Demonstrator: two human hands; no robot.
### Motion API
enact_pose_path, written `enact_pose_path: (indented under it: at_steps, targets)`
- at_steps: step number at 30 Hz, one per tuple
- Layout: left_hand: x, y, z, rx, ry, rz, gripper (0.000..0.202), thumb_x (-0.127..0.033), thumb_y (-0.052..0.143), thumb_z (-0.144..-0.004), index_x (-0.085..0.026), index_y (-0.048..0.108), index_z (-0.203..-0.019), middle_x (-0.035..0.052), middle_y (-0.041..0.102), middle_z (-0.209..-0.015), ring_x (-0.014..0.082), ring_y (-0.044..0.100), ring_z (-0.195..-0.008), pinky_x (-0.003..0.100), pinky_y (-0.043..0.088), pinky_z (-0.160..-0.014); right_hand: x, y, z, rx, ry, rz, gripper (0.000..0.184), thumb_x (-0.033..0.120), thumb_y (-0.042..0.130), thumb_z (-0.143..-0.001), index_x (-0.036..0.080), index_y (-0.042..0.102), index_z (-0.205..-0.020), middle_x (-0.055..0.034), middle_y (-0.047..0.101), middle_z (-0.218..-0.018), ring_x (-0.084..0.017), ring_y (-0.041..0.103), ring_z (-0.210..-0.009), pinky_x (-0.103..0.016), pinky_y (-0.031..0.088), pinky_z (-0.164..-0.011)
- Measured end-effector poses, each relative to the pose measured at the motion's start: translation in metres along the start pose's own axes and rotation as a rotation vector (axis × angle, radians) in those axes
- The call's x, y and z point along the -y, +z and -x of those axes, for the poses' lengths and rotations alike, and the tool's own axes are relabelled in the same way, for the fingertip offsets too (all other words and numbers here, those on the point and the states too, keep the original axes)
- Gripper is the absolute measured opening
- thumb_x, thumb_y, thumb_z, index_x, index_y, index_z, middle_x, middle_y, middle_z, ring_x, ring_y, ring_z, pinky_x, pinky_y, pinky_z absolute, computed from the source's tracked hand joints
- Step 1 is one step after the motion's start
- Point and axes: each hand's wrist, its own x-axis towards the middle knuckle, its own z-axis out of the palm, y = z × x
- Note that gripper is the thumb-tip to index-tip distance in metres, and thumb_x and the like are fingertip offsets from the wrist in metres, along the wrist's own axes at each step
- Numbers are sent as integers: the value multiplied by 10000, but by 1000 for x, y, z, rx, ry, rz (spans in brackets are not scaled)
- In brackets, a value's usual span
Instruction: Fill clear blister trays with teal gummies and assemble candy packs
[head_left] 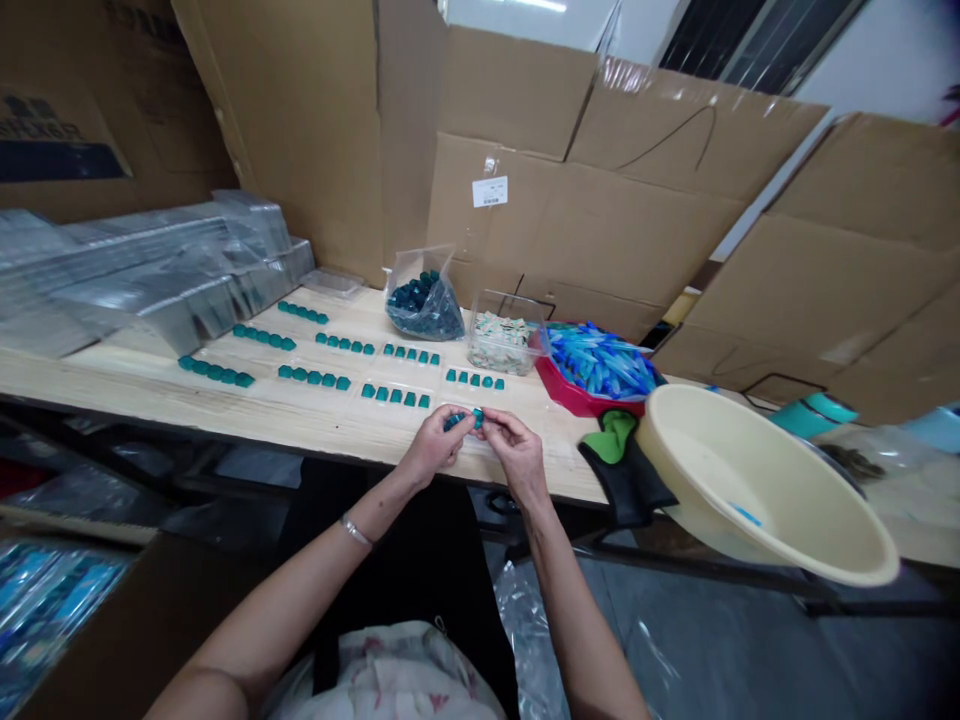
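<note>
Near the front edge of the table, my left hand and my right hand meet fingertip to fingertip. A small teal faceted piece sits between them, pinched by the right fingers. More teal pieces show in the curled fingers of my left hand. Beyond the hands, short rows of similar teal pieces lie on the wood, some apparently in clear plastic trays. A clear bag of dark teal pieces stands behind them.
Right of the bag are a clear tub of pale chips and a red basin heaped with blue pens or sticks. A cream basin overhangs the table's right front, beside a black-and-green cloth item. Stacked clear plastic trays fill the left.
</note>
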Motion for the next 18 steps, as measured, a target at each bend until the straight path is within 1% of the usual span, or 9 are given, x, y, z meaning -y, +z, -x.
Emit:
enact_pose_path:
  at_steps: [2, 6, 8, 12, 16, 18]
  targets:
    - [0, 2, 1, 2, 0, -24, 306, -421, 616, -715, -175, 504, -859, -111, 343, -424, 29, 240, -333, 145, 157, -326, -2, 0, 1, -17, -6, -12, 281, 309, 707, -663, 185, 683, -914, -46, 680, -918, -178, 652, -800, -348, 534, -807]
    - [3, 3, 0, -46, 24, -33, 289, -422, 593, -731, -192, 487, -871, -83, 450, -514, 25, 262, -347, 143, 157, -324, -5, -1, 1, -89, 35, -42, 272, 295, 713, -663, 180, 684, -907, -34, 691, -832, -158, 644, -724, -337, 526, -779]
    - [4, 3, 0, -64, 42, -57, 291, -423, 600, -725, -188, 499, -865, -73, 473, -548, 20, 276, -353, 145, 165, -327, -8, -1, 0, -91, 67, -71, 275, 289, 708, -673, 178, 681, -923, -24, 689, -782, -142, 630, -681, -323, 518, -757]
    - [4, 2, 0, -71, 36, -101, 323, -412, 647, -687, -176, 511, -860, -97, 387, -486, 17, 258, -343, 149, 171, -333, -13, -2, 1, -59, 127, -162, 275, 277, 710, -673, 178, 680, -928, -19, 684, -773, -126, 613, -666, -304, 504, -746]
    - [2, 1, 0, 16, 14, -40, 324, -436, 617, -713, -184, 486, -869, -114, 324, -450, 25, 236, -343, 144, 166, -336, -15, -2, 3, -59, 138, -241, 258, 261, 704, -679, 186, 679, -925, -18, 684, -806, -118, 609, -672, -297, 494, -767]
    - [3, 0, 0, 19, 16, -53, 322, -436, 615, -715, -189, 478, -870, -116, 322, -444, 29, 236, -344, 144, 167, -336, -16, -1, 3, -62, 139, -260, 247, 260, 698, -685, 186, 679, -920, -20, 683, -814, -118, 609, -671, -297, 493, -771]
